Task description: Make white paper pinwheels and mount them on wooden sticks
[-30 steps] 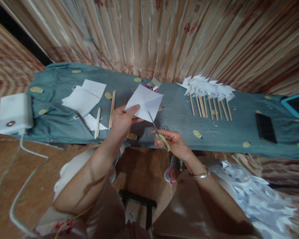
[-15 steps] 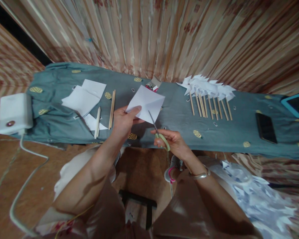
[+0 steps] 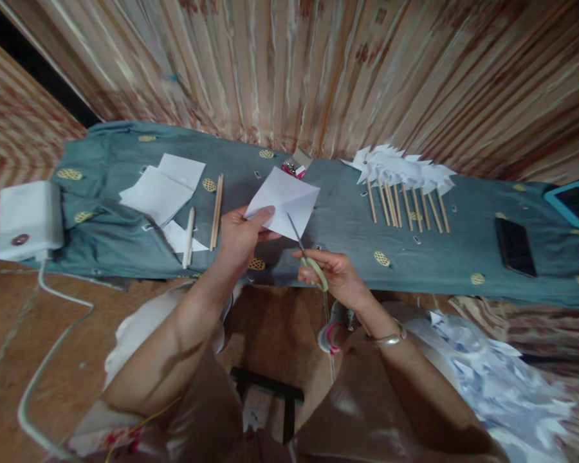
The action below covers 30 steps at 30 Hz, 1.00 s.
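Paper square was nudged rightward, pinched in the left hand above the cloth, presumably for steadiness; scissors were grasped by the right hand, blades at the paper's near corner.

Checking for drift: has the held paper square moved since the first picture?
Yes: the paper square shifted slightly right, away from the bare wooden sticks.
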Motion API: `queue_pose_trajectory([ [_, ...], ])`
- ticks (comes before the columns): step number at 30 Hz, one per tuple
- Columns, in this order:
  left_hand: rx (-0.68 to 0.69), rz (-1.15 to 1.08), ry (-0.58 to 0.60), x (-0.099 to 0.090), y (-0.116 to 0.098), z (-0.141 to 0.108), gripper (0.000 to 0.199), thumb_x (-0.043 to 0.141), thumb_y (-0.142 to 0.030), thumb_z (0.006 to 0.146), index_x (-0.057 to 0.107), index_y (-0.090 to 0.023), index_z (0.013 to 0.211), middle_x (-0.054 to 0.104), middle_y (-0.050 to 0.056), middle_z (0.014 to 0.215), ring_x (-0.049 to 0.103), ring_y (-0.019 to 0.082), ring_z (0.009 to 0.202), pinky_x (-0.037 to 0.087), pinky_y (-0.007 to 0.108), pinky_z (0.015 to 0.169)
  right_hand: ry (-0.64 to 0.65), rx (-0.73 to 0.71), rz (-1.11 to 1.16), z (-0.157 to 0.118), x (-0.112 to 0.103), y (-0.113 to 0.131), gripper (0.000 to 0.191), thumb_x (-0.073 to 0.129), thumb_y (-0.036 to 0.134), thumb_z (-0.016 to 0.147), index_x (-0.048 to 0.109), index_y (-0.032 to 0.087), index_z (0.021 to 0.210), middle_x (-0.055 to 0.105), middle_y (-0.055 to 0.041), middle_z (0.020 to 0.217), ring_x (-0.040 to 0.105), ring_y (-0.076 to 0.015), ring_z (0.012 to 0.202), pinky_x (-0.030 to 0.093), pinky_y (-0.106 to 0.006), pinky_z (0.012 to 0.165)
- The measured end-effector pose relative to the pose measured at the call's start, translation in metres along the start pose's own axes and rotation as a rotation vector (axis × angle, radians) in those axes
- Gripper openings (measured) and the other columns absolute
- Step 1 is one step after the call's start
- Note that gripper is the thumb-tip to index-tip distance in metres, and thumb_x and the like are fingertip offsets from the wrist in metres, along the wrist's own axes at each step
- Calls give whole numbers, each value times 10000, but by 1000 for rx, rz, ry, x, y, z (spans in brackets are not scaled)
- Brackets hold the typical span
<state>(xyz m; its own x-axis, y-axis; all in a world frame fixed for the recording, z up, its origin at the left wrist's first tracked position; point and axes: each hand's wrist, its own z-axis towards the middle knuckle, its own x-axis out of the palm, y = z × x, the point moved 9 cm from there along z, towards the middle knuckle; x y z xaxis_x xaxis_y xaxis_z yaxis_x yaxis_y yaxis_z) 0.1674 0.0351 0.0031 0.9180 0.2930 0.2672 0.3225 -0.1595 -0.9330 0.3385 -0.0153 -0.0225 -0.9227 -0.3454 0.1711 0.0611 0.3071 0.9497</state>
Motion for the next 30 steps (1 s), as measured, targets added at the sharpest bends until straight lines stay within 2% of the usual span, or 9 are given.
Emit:
queue_pose_trajectory([
  [6, -4, -31, 13, 1, 2, 0, 278, 804, -334, 542, 685, -149, 712, 709, 15, 673, 651, 143, 558, 563, 234, 493, -22, 19, 18, 0, -1, -1, 480, 890, 438, 570, 778, 211, 978, 668, 26, 669, 548, -62, 563, 484, -215, 571],
  [21, -12, -14, 34, 4, 2, -3, 287, 812, -352, 552, 681, -155, 714, 720, 27, 698, 672, 157, 589, 569, 239, 513, -19, 2, -24, 1, 1, 2, 494, 874, 493, 582, 768, 199, 966, 666, 18, 660, 543, -73, 551, 486, -229, 553],
  [30, -17, -2, 32, 3, 2, -3, 301, 803, -366, 554, 672, -156, 725, 719, 22, 703, 673, 151, 593, 573, 229, 513, -39, 14, 6, 1, 1, 2, 464, 898, 430, 554, 768, 192, 930, 647, 31, 632, 516, -64, 522, 467, -229, 531],
])
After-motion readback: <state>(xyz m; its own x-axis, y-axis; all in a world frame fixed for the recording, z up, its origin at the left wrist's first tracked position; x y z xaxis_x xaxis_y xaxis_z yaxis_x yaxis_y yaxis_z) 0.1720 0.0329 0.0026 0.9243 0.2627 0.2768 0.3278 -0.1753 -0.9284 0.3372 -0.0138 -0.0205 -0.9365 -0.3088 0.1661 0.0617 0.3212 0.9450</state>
